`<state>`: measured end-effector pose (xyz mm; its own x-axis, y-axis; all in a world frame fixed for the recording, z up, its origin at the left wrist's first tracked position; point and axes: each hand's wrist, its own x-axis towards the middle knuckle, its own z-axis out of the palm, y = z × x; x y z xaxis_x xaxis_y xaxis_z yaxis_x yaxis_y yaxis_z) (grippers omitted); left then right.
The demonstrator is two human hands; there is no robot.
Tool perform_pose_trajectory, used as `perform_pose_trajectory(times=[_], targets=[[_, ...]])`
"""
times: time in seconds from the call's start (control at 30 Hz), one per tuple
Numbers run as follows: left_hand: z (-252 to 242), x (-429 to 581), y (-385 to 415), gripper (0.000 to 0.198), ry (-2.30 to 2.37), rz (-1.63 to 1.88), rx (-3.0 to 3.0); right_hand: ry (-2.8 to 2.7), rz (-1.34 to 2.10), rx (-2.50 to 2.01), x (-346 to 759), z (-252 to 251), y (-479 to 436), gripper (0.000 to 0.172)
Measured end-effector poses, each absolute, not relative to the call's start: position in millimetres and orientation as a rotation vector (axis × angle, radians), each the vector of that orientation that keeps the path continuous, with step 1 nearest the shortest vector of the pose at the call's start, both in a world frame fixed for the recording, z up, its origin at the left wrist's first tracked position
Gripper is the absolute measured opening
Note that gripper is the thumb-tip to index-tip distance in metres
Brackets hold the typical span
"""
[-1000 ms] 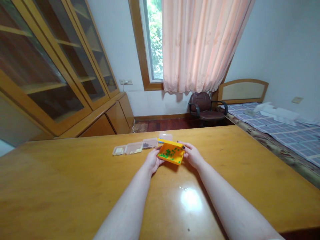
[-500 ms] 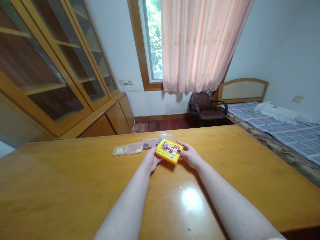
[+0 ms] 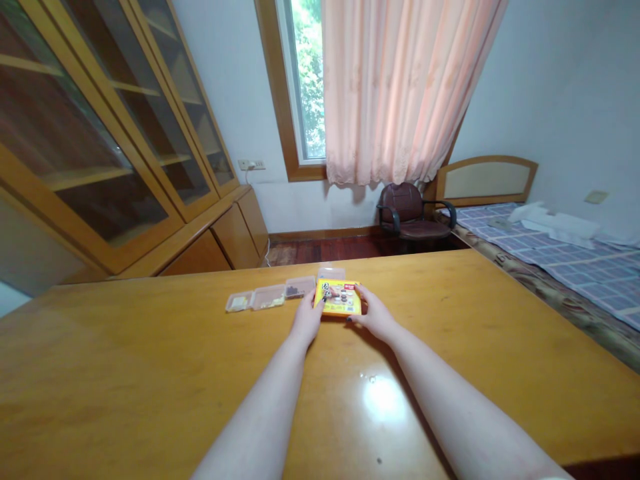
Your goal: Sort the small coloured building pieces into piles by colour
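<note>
A small yellow box (image 3: 339, 297) with a printed lid lies flat and closed on the wooden table (image 3: 150, 373). My left hand (image 3: 307, 318) grips its left edge with thumb and fingers. On the other side, my right hand (image 3: 374, 313) holds the right edge, fingers curled over the corner. Several small clear plastic containers (image 3: 270, 296) sit in a row just left of the box, holding pale and dark bits. One more clear container (image 3: 331, 273) lies right behind it.
A glass-fronted wooden cabinet (image 3: 100, 153) stands at the left. Beyond the table's far edge are a dark armchair (image 3: 413, 213), a curtained window (image 3: 400, 87) and a bed (image 3: 575, 260) at the right.
The box was open and tilted, with green bits inside. Its lid has come down shut, and both hands have lowered it flat onto the table, slightly farther away.
</note>
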<state>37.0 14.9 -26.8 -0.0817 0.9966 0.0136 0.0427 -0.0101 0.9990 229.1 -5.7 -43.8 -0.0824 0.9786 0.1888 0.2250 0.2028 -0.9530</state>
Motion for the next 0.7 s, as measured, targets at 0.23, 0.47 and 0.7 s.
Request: perform_pose_trajectory(times=[0.23,0.47,0.7], targets=[[-16,28,3,0.038,1.742,0.886,1.640,-1.503,1.042,-1.234,233,-36,-9,0.081],[-21,28,5,0.038,1.865,0.749,1.841,-1.793,0.780,-1.384,228,-36,-14,0.077],[-23,32,4,0.044,1.946,0.657,1.875,-1.909,0.686,-1.457,224,-35,-16,0.063]])
